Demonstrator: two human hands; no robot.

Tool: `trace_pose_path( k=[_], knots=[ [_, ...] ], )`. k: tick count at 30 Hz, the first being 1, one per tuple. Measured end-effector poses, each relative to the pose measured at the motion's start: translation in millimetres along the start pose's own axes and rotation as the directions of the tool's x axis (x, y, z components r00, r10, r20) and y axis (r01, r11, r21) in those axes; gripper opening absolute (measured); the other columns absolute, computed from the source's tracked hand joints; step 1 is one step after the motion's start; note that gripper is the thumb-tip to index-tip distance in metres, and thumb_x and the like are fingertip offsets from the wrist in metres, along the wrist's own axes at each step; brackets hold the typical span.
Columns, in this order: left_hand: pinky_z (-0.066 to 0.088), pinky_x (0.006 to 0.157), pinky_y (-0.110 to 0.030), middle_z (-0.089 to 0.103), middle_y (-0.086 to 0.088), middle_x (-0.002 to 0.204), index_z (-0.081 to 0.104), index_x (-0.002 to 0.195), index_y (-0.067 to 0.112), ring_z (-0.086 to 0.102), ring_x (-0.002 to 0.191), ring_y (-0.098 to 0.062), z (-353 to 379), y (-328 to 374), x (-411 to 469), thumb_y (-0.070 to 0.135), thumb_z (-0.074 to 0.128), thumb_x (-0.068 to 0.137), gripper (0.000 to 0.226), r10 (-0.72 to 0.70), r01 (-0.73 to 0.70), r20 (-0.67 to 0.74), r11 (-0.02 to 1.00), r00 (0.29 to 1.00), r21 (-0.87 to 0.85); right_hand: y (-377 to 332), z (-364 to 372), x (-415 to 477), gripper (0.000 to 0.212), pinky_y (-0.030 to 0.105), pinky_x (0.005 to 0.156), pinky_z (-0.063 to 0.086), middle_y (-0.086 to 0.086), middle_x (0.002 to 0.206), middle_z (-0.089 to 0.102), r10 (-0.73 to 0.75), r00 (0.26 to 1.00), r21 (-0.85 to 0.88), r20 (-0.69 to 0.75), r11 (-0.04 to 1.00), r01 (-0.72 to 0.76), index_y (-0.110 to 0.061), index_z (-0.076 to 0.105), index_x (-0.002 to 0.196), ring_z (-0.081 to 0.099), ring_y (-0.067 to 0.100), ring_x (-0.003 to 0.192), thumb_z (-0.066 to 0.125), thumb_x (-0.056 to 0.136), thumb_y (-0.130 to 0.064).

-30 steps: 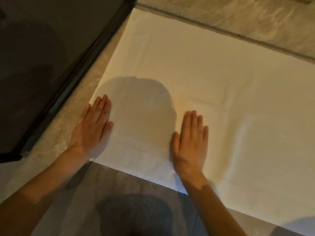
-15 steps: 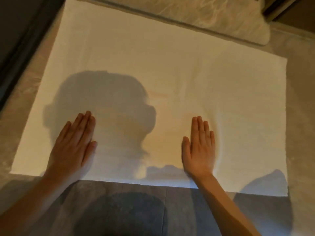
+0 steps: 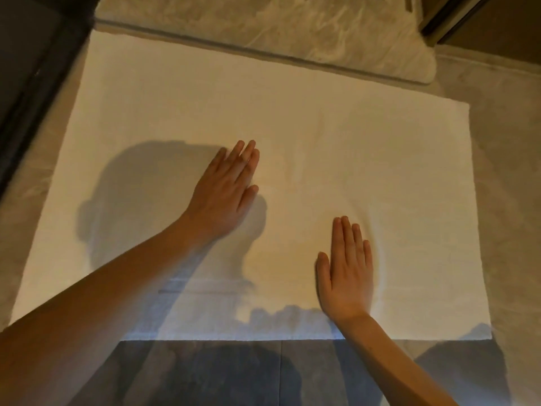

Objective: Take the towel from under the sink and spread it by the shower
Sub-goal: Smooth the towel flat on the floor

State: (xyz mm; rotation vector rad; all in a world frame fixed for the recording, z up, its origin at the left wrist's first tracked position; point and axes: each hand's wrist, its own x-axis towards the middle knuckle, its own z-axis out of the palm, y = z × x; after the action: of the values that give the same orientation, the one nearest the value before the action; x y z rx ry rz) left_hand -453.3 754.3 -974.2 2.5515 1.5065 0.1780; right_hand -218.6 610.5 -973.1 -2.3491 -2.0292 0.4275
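Towel (image 3: 322,118) lies spread; left hand (image 3: 225,194) mid-towel and right hand (image 3: 347,276) at five o'clock press flat-fingered, likely smoothing wrinkles.

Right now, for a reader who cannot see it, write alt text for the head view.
A white towel lies spread flat on a grey floor, with both hands flat on it: the left hand near its middle, the right hand by its near edge.

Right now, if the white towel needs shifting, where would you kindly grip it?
Probably the near right corner of the white rectangular cloth towel, pinched from the right: it lies flat on the grey floor, so only edges lift, and that corner is uncovered near the right hand.
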Motion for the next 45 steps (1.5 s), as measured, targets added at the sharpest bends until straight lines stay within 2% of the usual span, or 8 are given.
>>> trace_pose_path(
  k=[9, 14, 18, 23, 27, 31, 40, 45],
  knots=[
    [0.012, 0.122, -0.045, 0.021, -0.014, 0.161, 0.02, 0.154, 0.003, 0.014, 0.151, -0.024, 15, -7, 4, 0.031, 0.03, 0.099, 0.063, -0.001, 0.0, 0.041, 0.999, 0.999, 0.04, -136, -12, 118, 0.054, 0.041, 0.122, 0.007, 0.006, 0.162, 0.022, -0.187, 0.979, 0.261, -0.079, 0.944, 0.201, -0.012, 0.023, 0.155, 0.012, 0.023, 0.15, 0.03, 0.103, -0.028],
    [0.01, 0.122, -0.044, 0.018, -0.014, 0.162, 0.02, 0.154, 0.003, 0.014, 0.15, -0.025, 18, -10, 4, 0.035, 0.022, 0.1, 0.062, -0.008, 0.006, 0.027, 0.999, 1.0, 0.04, -66, -2, 133, 0.059, 0.037, 0.122, 0.002, 0.0, 0.164, 0.013, -0.23, 0.972, 0.066, -0.058, 0.97, 0.233, -0.018, 0.014, 0.157, 0.006, 0.018, 0.151, 0.023, 0.103, -0.04],
    [0.005, 0.123, -0.041, 0.013, -0.012, 0.164, 0.016, 0.155, 0.004, 0.009, 0.151, -0.023, 19, -9, 4, 0.037, 0.02, 0.101, 0.063, -0.022, 0.02, 0.058, 0.999, 0.998, 0.038, 16, -18, 135, 0.063, 0.04, 0.121, 0.008, 0.004, 0.163, 0.017, -0.036, 0.993, -0.017, -0.114, 0.999, 0.035, -0.013, 0.018, 0.156, 0.013, 0.022, 0.15, 0.022, 0.099, -0.04],
    [0.008, 0.122, -0.042, 0.011, -0.011, 0.164, 0.015, 0.155, 0.005, 0.008, 0.151, -0.022, 18, -9, 3, 0.039, 0.015, 0.102, 0.064, -0.027, 0.024, 0.05, 0.999, 0.998, 0.041, 50, -41, 135, 0.065, 0.041, 0.122, 0.002, 0.004, 0.165, 0.002, 0.119, 0.991, -0.033, -0.06, 0.992, -0.121, -0.013, 0.004, 0.157, -0.002, 0.019, 0.151, 0.011, 0.099, -0.04],
    [0.01, 0.122, -0.043, 0.013, -0.012, 0.164, 0.017, 0.155, 0.003, 0.011, 0.151, -0.023, 16, -7, 3, 0.038, 0.017, 0.102, 0.063, -0.017, 0.015, 0.037, 0.999, 0.999, 0.04, -40, -44, 168, 0.059, 0.041, 0.122, 0.004, 0.007, 0.163, 0.014, -0.13, 0.981, 0.035, -0.142, 0.99, 0.136, -0.01, 0.015, 0.156, 0.008, 0.024, 0.151, 0.027, 0.103, -0.033],
    [0.009, 0.122, -0.043, 0.016, -0.013, 0.163, 0.016, 0.155, 0.004, 0.011, 0.151, -0.023, 17, -8, 2, 0.037, 0.019, 0.103, 0.062, -0.013, 0.012, 0.023, 1.0, 1.0, 0.022, -118, -30, 206, 0.057, 0.038, 0.121, 0.0, 0.003, 0.164, 0.014, -0.37, 0.928, 0.048, -0.032, 0.927, 0.372, -0.015, 0.014, 0.156, 0.006, 0.021, 0.151, 0.026, 0.105, -0.035],
    [0.015, 0.12, -0.048, 0.02, -0.015, 0.161, 0.026, 0.152, 0.001, 0.019, 0.149, -0.028, 7, 7, 8, 0.039, 0.018, 0.1, 0.065, -0.049, 0.05, 0.016, 0.998, 0.999, -0.029, -22, -31, 242, 0.061, 0.037, 0.122, 0.003, 0.0, 0.164, 0.01, -0.201, 0.974, -0.023, -0.102, 0.98, 0.2, -0.017, 0.01, 0.157, 0.003, 0.018, 0.151, 0.017, 0.102, -0.041],
    [0.014, 0.121, -0.047, 0.024, -0.015, 0.16, 0.027, 0.152, 0.004, 0.021, 0.149, -0.029, 3, 23, 101, 0.034, 0.022, 0.101, 0.06, 0.111, -0.114, -0.077, 0.993, 0.991, -0.036, -24, -30, 242, 0.061, 0.038, 0.122, 0.003, -0.001, 0.165, 0.009, -0.194, 0.976, -0.045, -0.095, 0.981, 0.191, -0.018, 0.009, 0.157, 0.002, 0.018, 0.151, 0.018, 0.101, -0.041]
  ],
)
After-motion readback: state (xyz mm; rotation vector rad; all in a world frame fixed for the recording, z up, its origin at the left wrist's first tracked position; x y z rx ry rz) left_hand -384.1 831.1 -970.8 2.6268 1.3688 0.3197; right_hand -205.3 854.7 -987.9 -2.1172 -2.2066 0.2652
